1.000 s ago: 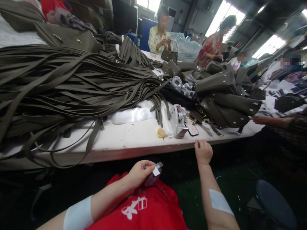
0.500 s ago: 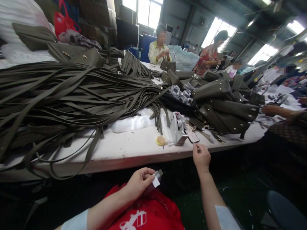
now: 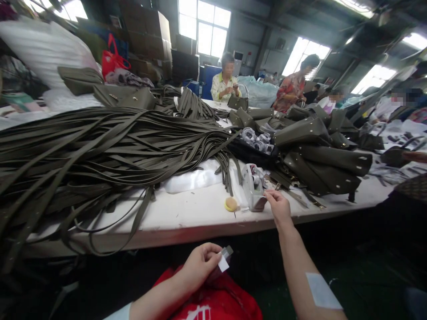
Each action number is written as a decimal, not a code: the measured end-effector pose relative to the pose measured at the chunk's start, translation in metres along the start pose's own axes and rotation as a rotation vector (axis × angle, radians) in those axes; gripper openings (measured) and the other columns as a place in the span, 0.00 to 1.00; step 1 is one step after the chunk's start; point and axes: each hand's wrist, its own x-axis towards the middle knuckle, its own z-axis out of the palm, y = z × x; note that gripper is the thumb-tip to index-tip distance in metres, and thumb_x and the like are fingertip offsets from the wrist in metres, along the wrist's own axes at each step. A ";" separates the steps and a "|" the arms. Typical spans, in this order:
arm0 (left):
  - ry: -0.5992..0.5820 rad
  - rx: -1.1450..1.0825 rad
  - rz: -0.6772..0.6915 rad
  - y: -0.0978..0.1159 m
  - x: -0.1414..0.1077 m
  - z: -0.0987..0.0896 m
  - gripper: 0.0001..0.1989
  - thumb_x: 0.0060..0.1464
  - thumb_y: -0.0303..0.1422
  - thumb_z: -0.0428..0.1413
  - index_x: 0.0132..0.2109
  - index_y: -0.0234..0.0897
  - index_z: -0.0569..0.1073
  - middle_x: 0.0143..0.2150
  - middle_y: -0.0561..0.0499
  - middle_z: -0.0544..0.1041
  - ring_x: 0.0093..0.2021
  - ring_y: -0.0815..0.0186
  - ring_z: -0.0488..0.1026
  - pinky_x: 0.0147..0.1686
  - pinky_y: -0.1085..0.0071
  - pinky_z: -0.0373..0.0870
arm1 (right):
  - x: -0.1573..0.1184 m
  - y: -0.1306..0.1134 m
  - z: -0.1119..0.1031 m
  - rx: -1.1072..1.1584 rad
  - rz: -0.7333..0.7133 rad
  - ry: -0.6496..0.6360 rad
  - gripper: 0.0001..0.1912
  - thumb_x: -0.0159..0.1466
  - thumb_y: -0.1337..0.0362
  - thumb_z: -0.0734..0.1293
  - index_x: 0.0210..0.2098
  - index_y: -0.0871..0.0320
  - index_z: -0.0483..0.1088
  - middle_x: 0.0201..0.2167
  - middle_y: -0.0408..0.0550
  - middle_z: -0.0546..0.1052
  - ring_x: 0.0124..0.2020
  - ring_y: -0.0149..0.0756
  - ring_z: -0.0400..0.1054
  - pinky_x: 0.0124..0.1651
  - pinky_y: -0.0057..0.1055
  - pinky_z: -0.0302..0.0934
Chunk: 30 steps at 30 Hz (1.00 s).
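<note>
Low over my lap, my left hand pinches a small clear plastic piece with a white label at its near side. My right hand reaches to the table's front edge. Its thumb and index finger are closed together at the right end of a grey tape dispenser; whatever lies between the fingertips is too small to make out. A round yellow-rimmed, tan-topped object lies left of the dispenser. Under my left hand is red cloth with a white print.
A big heap of dark olive straps covers the table's left, some hanging over the edge. Olive bags pile up on the right, beside several wrapped rolls. Across the table, a person handles a bag; others are farther right.
My right hand has moved left to the end of the tape dispenser. My left hand still holds the plastic piece and label. The whole view has shifted slightly.
</note>
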 end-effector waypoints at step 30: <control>0.245 0.171 0.266 0.018 -0.007 -0.006 0.12 0.55 0.33 0.56 0.45 0.31 0.74 0.38 0.43 0.81 0.37 0.62 0.78 0.38 0.69 0.73 | -0.175 -0.092 0.025 0.358 0.549 -0.831 0.22 0.56 0.45 0.71 0.28 0.61 0.73 0.16 0.41 0.72 0.15 0.25 0.62 0.20 0.22 0.57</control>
